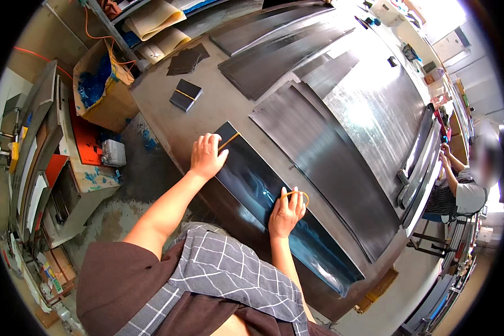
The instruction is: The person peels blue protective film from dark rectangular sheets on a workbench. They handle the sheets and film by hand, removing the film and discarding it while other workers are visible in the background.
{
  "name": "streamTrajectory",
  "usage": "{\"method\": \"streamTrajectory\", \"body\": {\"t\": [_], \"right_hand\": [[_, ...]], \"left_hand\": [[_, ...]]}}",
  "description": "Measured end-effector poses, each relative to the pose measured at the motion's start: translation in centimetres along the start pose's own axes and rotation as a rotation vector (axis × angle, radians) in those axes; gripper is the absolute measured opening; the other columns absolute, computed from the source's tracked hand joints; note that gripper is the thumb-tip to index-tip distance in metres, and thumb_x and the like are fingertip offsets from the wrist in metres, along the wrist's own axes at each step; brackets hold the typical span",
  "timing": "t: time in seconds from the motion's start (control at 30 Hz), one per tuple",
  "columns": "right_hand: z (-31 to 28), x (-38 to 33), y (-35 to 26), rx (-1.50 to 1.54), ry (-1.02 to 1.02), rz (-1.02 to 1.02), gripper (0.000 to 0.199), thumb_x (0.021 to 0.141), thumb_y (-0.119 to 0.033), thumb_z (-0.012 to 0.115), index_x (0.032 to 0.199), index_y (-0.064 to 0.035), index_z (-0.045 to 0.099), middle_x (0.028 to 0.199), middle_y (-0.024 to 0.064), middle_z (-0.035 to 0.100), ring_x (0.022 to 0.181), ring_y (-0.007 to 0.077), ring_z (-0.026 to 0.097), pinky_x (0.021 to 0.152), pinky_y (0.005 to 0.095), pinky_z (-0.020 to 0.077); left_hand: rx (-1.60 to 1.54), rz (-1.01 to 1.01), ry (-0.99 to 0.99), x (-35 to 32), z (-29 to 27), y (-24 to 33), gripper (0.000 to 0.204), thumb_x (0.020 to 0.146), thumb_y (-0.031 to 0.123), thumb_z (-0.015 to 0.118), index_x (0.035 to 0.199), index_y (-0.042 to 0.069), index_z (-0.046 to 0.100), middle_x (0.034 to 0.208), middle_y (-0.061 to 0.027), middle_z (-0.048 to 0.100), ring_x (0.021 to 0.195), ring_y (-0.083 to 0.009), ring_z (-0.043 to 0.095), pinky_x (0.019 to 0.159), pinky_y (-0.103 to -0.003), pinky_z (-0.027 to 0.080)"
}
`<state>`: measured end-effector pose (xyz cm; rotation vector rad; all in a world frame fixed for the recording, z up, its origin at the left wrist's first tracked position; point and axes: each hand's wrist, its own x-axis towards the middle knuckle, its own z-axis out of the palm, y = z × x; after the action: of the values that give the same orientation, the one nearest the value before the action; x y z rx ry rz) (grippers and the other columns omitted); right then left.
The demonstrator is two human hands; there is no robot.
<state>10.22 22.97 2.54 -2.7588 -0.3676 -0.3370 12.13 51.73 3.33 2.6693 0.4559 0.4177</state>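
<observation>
A long, glossy dark strip (252, 182) with a bluish sheen lies along the near edge of the table; whether it is one sheet or a stack I cannot tell. A yellow rubber band (229, 140) crosses its far-left end. My left hand (206, 157) grips that end at its edge, the thumb close to the band. Over the middle of the strip, my right hand (285, 217) has a second yellow rubber band (306, 197) looped at its fingers, and these are bent against the strip's surface.
On the metal table (157, 87) lie a small banded dark stack (186, 95), thin dark pieces (188, 59) and several long dark sheets (325, 151). A cardboard box (115, 101) stands at the left. Another person (456, 185) works at the table's right side.
</observation>
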Motion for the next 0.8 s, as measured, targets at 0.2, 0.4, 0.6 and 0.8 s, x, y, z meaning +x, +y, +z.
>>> {"method": "streamTrajectory", "body": {"t": [0.2,0.4,0.6,0.8], "right_hand": [[1.0,-0.3,0.1,-0.048,-0.008,0.003,0.038,0.090,-0.016,0.064,0.127,-0.0186,0.065,0.146,0.0140,0.048,0.137,0.0323,0.040,0.112,0.0487,0.0239],[0.9,0.0,-0.5,-0.036,-0.046,0.005,0.041,0.089,-0.014,0.064,0.130,-0.0186,0.063,0.145,0.0138,0.048,0.138,0.0321,0.038,0.113,0.0492,0.0236],[0.1,2.8,-2.1,0.078,0.045,0.065,0.026,0.091,-0.011,0.061,0.117,-0.0104,0.068,0.126,0.0157,0.060,0.121,0.0329,0.052,0.106,0.0464,0.0343],[-0.4,12.8,-13.6,0.855,-0.224,0.298,0.015,0.100,-0.012,0.054,0.102,-0.0010,0.064,0.088,0.0157,0.066,0.079,0.0258,0.066,0.073,0.0356,0.0516]], "left_hand": [[-0.422,-0.225,-0.471,2.5,1.5,0.4,0.023,0.086,0.025,0.067,0.088,0.003,0.064,0.078,-0.0125,0.066,0.077,-0.0298,0.064,0.074,-0.041,0.052],[-0.957,-0.373,-0.029,16.1,-5.8,-17.9,0.010,0.085,0.014,0.066,0.077,0.009,0.063,0.071,0.0013,0.059,0.065,-0.0104,0.054,0.056,-0.031,0.046],[-0.812,-0.166,-0.189,19.2,-11.9,-10.9,0.017,0.096,0.024,0.062,0.084,0.012,0.059,0.068,0.0071,0.049,0.057,-0.0027,0.044,0.049,-0.021,0.036],[-1.454,-0.468,-0.746,9.5,-4.8,1.7,0.022,0.098,0.029,0.060,0.099,0.008,0.058,0.094,-0.0045,0.066,0.085,-0.0127,0.065,0.075,-0.028,0.054]]}}
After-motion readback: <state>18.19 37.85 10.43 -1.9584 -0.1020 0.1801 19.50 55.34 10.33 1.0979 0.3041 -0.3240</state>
